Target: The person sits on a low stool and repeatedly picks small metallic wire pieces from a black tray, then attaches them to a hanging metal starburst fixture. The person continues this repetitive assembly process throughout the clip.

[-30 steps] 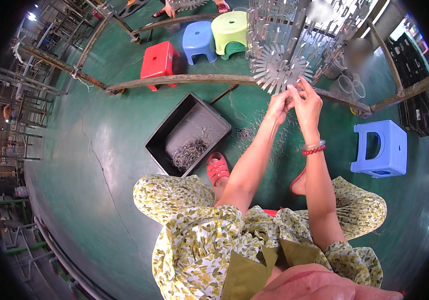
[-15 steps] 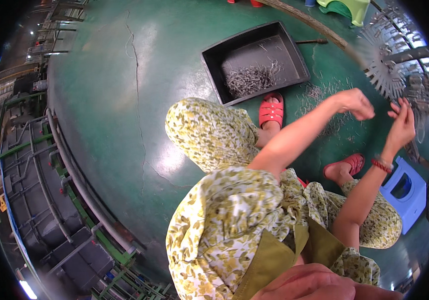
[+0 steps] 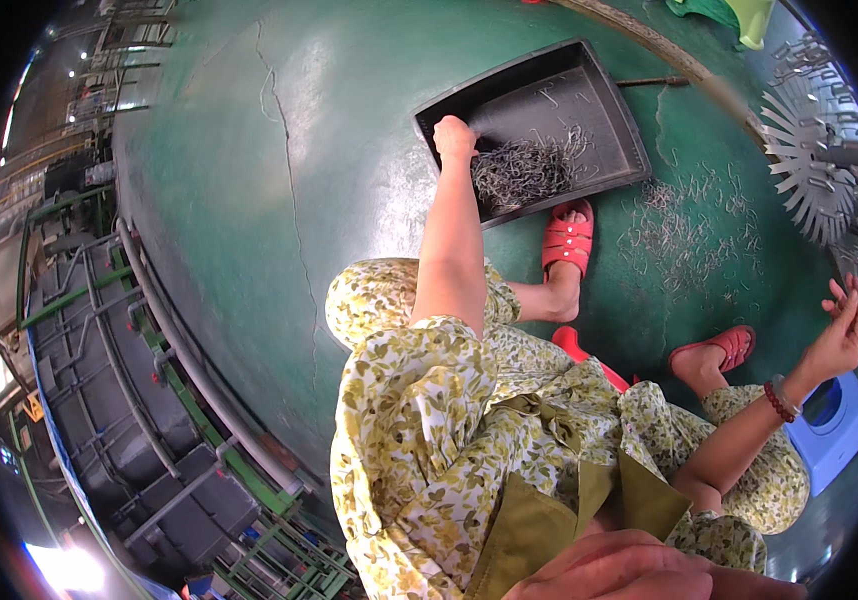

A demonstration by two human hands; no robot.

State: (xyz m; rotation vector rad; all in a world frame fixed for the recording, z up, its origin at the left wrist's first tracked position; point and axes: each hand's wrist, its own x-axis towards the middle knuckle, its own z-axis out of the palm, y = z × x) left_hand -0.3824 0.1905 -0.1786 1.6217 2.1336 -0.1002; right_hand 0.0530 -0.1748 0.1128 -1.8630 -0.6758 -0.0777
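My left hand (image 3: 456, 138) reaches over the left side of a black plastic tray (image 3: 604, 150), beside a heap of small bent metal hooks (image 3: 529, 170). Its fingers are curled, and anything inside them is hidden. To the far right, my right hand (image 3: 839, 335) is raised below a round slotted metal disc (image 3: 811, 160). The thumb and fingers there come together at the tips around something small that I cannot make out. A red beaded bracelet (image 3: 780, 400) circles that wrist.
More metal hooks (image 3: 689, 230) lie scattered on the green floor between the tray and the disc. A blue plastic stool (image 3: 834, 440) stands by my right forearm. A long pole (image 3: 669, 65) crosses behind the tray. Pipes and green frames (image 3: 139, 370) line the left side.
My left hand has swung left from near the disc to the tray. My right hand has moved down and slightly right, away from the disc. The view has shifted a little.
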